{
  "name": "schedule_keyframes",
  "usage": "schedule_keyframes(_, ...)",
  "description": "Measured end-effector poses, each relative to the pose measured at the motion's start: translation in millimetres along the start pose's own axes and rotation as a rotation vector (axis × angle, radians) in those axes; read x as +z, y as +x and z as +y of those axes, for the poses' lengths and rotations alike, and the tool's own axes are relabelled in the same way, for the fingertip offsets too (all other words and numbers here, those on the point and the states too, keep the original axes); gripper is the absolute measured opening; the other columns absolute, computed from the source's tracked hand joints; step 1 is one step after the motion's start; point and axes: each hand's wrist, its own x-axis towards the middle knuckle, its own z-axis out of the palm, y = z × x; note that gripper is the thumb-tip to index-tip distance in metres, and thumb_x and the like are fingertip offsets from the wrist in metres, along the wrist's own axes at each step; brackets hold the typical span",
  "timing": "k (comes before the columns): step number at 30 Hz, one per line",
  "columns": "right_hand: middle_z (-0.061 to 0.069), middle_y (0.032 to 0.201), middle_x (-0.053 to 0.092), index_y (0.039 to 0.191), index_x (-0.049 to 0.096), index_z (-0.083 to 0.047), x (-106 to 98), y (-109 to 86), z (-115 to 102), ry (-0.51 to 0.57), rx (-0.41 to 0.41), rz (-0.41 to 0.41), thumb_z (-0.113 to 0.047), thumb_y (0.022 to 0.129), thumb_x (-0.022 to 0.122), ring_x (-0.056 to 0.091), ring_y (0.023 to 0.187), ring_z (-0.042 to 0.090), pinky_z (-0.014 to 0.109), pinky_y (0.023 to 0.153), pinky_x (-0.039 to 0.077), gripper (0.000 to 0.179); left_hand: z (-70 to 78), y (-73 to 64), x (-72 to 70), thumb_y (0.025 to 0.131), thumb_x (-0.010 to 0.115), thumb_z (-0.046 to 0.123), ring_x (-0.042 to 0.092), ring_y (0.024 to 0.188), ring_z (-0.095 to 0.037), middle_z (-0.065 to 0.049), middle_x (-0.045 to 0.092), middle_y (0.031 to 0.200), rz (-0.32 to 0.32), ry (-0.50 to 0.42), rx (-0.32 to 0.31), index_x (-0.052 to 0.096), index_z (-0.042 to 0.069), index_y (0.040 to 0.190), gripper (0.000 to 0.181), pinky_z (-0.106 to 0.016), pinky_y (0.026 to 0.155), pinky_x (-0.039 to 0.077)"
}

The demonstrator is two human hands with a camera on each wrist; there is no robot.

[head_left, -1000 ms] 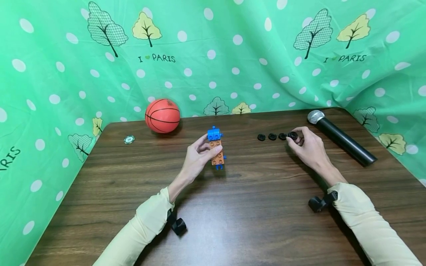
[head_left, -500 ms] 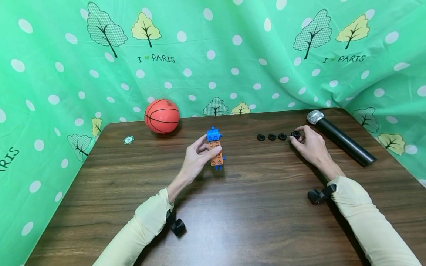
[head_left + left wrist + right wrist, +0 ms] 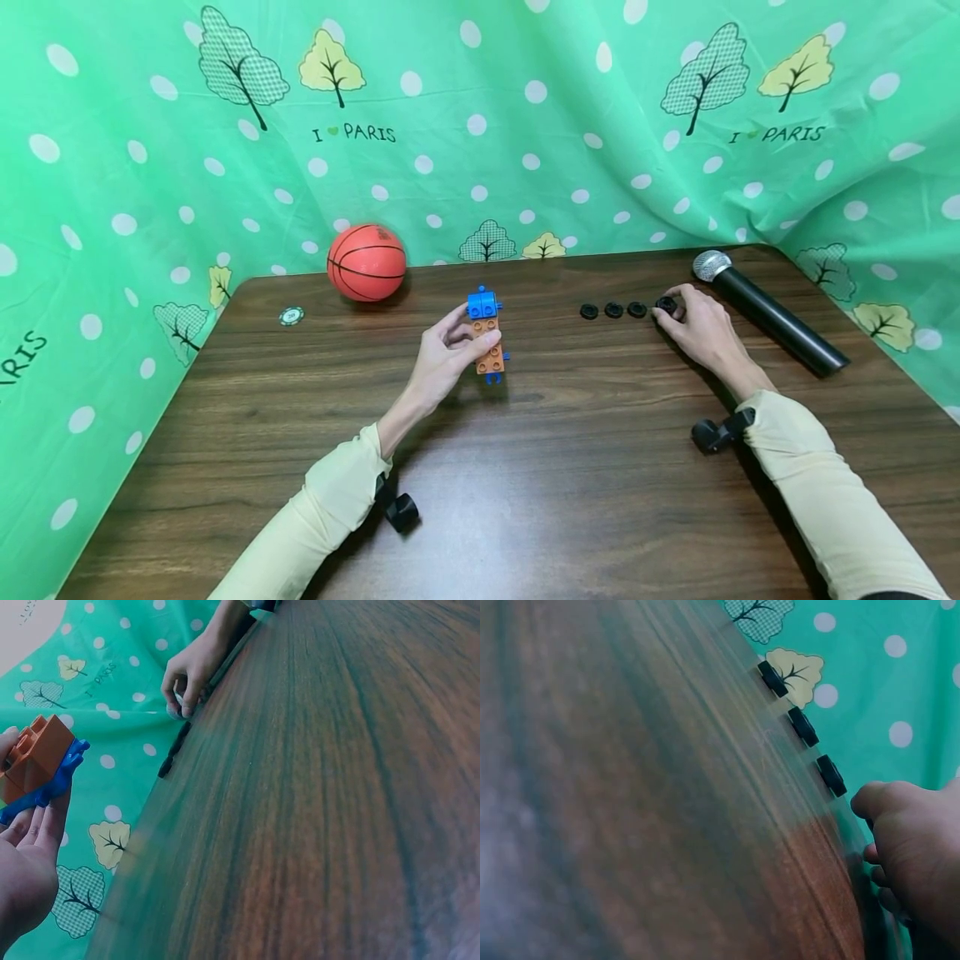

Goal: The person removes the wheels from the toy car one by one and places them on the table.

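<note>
My left hand (image 3: 442,354) grips a toy of orange and blue building blocks (image 3: 491,357), thumb across its studded orange face. In the left wrist view the orange blocks (image 3: 39,754) sit on a blue base piece (image 3: 56,787), with fingers under it. At the right, my right hand (image 3: 701,327) pinches a small black toy wheel (image 3: 664,304) at the table surface. Three more black wheels (image 3: 613,310) lie in a row just left of it. In the right wrist view, that hand (image 3: 919,840) hides the wheel it holds; the other three, such as the nearest wheel (image 3: 830,776), show.
A dark microphone (image 3: 776,312) lies right of my right hand. Toward the back left stand a red toy basketball (image 3: 366,262) and, farther left, a flat poker chip (image 3: 292,316). Behind the wooden table (image 3: 570,483) hangs a green printed cloth (image 3: 525,142).
The right hand has shifted slightly right with the wheel, widening the gap to the other wheels, then stays nearly still. The left hand and block toy keep their place.
</note>
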Motion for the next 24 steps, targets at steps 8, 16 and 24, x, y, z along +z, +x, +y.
schedule_keyframes(8,0.021,0.087,0.06,0.12,0.058,0.007,0.8,1.9,1.7,-0.007,0.005,-0.027,-0.016,0.099,0.068,0.058,0.077,0.037,0.055,0.069,0.045,0.032,-0.9,0.3,-0.7,0.094,0.071,0.007,0.07,0.077,-0.008,0.001,0.072,0.091,-0.002,0.001,0.004,0.048,-0.003,0.15,0.062,-0.024,0.078,0.056)
schedule_keyframes(16,0.024,0.09,0.057,0.116,0.06,0.01,2.3,3.1,3.8,-0.007,-0.029,-0.033,-0.011,0.099,0.069,0.055,0.084,0.041,0.058,0.073,0.042,0.03,0.1,0.5,-0.3,0.094,0.071,0.006,0.07,0.077,-0.008,0.0,0.072,0.091,-0.004,0.0,0.009,0.048,-0.003,0.15,0.061,-0.024,0.077,0.056)
schedule_keyframes(24,0.026,0.096,0.056,0.117,0.061,0.012,2.4,3.7,3.4,0.021,-0.005,-0.078,-0.013,0.101,0.067,0.053,0.093,0.044,0.061,0.081,0.041,0.031,-0.7,0.2,-0.3,0.094,0.071,0.006,0.07,0.078,-0.008,0.0,0.072,0.091,-0.003,0.002,0.011,0.047,-0.004,0.15,0.061,-0.024,0.077,0.056)
